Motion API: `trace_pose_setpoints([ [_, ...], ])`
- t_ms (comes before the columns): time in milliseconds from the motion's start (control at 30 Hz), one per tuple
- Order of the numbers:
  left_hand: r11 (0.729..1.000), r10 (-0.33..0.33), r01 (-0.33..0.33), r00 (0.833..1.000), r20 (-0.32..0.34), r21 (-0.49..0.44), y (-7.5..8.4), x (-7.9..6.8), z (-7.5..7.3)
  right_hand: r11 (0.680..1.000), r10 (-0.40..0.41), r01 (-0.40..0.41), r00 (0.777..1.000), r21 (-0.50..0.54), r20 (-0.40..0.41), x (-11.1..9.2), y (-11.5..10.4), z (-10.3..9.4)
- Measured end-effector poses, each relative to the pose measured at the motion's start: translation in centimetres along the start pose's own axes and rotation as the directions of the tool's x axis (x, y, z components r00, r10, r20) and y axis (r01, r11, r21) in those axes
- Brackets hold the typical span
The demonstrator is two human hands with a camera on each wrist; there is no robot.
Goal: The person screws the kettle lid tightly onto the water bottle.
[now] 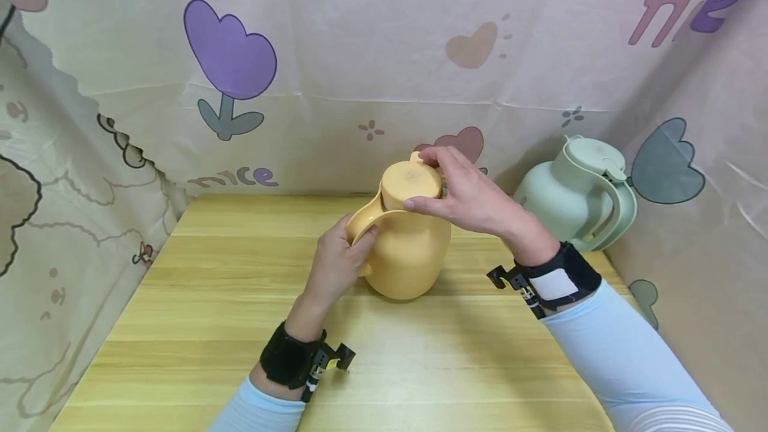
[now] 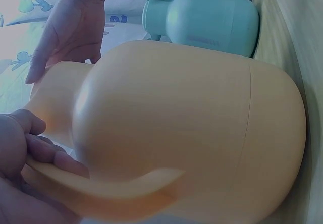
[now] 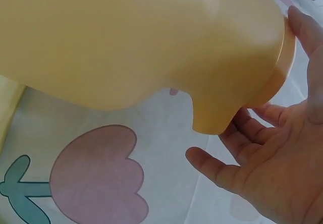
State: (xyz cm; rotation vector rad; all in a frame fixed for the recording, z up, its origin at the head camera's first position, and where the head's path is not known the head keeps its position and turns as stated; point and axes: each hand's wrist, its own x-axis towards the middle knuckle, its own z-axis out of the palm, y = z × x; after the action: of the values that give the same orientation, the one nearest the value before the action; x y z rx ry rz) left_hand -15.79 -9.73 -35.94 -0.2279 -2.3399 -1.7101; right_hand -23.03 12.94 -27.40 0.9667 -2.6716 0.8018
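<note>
A yellow vacuum jug (image 1: pixel 408 259) stands upright on the wooden table. My left hand (image 1: pixel 339 262) grips its loop handle (image 2: pixel 121 191), with the fingers curled round the upper part. On top sits a round yellow lid (image 1: pixel 411 182). From the right, my right hand (image 1: pixel 471 192) holds this lid between thumb and fingers, the thumb at its near edge and the fingers at the far side. In the right wrist view, the spout (image 3: pixel 212 113) juts out close to those fingers. The palm side of the right hand also shows behind the jug's neck in the left wrist view.
A pale green jug (image 1: pixel 558 199) with a handle and lid stands at the table's back right corner. Behind the wooden table (image 1: pixel 240 299) hangs a printed cloth (image 1: pixel 336 39) with flowers and hearts, which also runs along both sides.
</note>
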Motion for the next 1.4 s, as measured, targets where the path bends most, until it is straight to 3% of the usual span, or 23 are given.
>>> trace_pose_setpoints([
  [100,1.000,-0.002,0.002,1.000,0.000,0.001,-1.2,0.4,0.2,1.000,-0.012,0.012,1.000,-0.026,0.011,-0.1,-0.1,-0.5],
  [333,1.000,-0.011,0.011,1.000,0.003,0.008,1.7,-0.5,-0.2,0.987,-0.156,0.160,0.979,-0.018,0.132,0.5,-0.4,-1.6],
  [500,1.000,-0.013,0.013,1.000,0.010,0.004,2.0,-0.7,-0.3,0.988,-0.147,0.154,0.969,-0.020,0.200,0.9,-0.6,-1.6],
  [800,1.000,-0.010,0.010,1.000,0.002,0.006,2.1,-0.6,-0.2,0.983,-0.097,0.110,0.991,-0.149,0.093,1.5,-0.5,-0.6],
  [967,1.000,-0.005,0.005,1.000,0.001,0.006,2.1,-0.6,-0.2,0.981,-0.097,0.108,0.992,-0.161,0.078,1.4,-0.4,-0.4],
  [1233,1.000,-0.001,0.001,1.000,0.007,-0.002,2.0,-0.6,-0.2,0.979,-0.172,0.183,0.978,-0.087,0.122,1.3,-0.5,-1.0],
  [1400,1.000,-0.008,0.008,1.000,0.017,-0.006,2.0,-0.6,-0.3,0.979,-0.174,0.188,0.971,-0.077,0.162,1.3,-0.6,-1.3],
])
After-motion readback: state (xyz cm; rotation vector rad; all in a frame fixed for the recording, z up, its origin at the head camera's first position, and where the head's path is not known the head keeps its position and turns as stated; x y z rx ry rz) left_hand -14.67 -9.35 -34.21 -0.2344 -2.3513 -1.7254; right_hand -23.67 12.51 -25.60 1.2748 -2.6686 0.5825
